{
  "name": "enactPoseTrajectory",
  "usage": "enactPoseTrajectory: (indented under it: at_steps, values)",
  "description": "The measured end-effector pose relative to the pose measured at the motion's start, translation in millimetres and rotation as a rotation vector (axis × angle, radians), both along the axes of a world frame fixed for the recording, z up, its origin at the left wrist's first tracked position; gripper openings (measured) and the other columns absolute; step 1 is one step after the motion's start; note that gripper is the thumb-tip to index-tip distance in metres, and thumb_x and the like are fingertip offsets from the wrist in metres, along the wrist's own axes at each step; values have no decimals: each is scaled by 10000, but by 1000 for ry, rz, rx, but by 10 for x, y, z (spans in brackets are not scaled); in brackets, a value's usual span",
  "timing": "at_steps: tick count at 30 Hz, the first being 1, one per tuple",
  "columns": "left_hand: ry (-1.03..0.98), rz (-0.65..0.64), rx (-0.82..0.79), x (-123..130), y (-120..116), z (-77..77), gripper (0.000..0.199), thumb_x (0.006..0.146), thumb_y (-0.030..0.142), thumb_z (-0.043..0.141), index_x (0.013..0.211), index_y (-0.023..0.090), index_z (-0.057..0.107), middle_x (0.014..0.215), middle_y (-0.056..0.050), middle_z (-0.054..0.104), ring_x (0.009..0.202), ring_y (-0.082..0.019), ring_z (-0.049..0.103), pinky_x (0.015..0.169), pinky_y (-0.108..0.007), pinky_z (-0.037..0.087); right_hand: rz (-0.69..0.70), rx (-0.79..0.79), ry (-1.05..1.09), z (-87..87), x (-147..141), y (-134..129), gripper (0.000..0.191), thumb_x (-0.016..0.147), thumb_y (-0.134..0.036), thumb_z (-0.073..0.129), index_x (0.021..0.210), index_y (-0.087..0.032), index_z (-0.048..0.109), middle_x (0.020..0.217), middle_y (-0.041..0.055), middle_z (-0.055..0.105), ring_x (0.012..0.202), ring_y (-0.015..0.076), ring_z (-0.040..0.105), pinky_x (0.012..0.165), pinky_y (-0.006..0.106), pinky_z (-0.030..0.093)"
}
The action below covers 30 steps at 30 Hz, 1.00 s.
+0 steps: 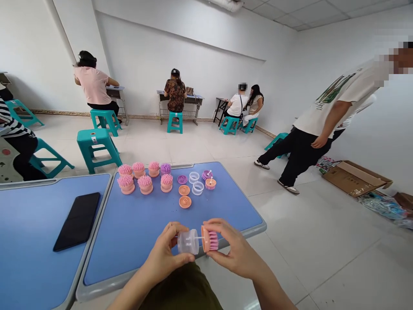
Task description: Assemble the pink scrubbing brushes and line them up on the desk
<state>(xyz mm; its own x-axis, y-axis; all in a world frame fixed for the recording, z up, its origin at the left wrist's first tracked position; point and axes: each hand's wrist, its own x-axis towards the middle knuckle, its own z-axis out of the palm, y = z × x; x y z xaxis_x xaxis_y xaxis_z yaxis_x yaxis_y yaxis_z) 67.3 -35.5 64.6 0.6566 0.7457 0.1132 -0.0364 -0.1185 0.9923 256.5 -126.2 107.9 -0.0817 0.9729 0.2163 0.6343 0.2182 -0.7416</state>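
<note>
A black smartphone (76, 221) lay on the left blue tabletop (32, 245). On the next blue tabletop (129, 249), pink brush heads (135, 178) with orange bases stood in a loose cluster, a purple brush head (165, 168) at the back of them. To their right lay two orange discs (184, 196), a purple disc (182, 179), two clear plastic rings (195, 182), and a small pink bristled piece (210, 184) beside a purple one (206, 175).

Nearest the camera, above the tabletop's near edge, the left hand (164, 254) held a clear plastic cylinder (188, 242), its fingers curled around it and its thumb beneath. The right hand (235, 247) held a curved pink bristled part (210, 239) by its ends between thumb and fingers. The two parts sat level and in line, close together, a thin white stem (200, 238) spanning the narrow gap between them.

Further right, a person in a white T-shirt (325, 116) leaned over near a flattened cardboard box (356, 177) on the floor.
</note>
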Motion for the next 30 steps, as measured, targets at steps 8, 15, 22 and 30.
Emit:
enactPoseTrajectory:
  at_steps: [8,15,22,30]
  values:
    - [152,10,-14,-10,-107,17,353,636,240,662,966,196,544,858,-19,594,755,-183,539,700,-281,450,52,-50,-45,-31,-104,0,457,749,-95,567,1168,-259,483,1195,58,517,1092,193,516,936,337,438]
    - [198,-49,51,-27,-105,41,420,647,219,633,1061,195,563,1032,-64,621,921,-234,566,795,-315,461,112,-40,-18,-49,-111,13,480,729,-72,576,1166,-253,492,1189,49,535,1087,183,520,936,317,437]
    - [216,-115,-33,-26,-100,63,440,656,265,637,1075,151,565,973,-66,664,844,-220,598,756,-305,484,125,-34,18,-68,-115,21,468,716,-84,592,1151,-239,513,1128,50,570,1038,181,544,910,306,447]
    - [243,19,247,20,-70,-15,410,641,240,681,1043,230,603,1038,-55,690,917,-248,634,818,-332,506,25,-59,66,-149,-91,59,488,702,-133,645,1170,-204,526,1097,67,617,989,196,587,890,335,464]
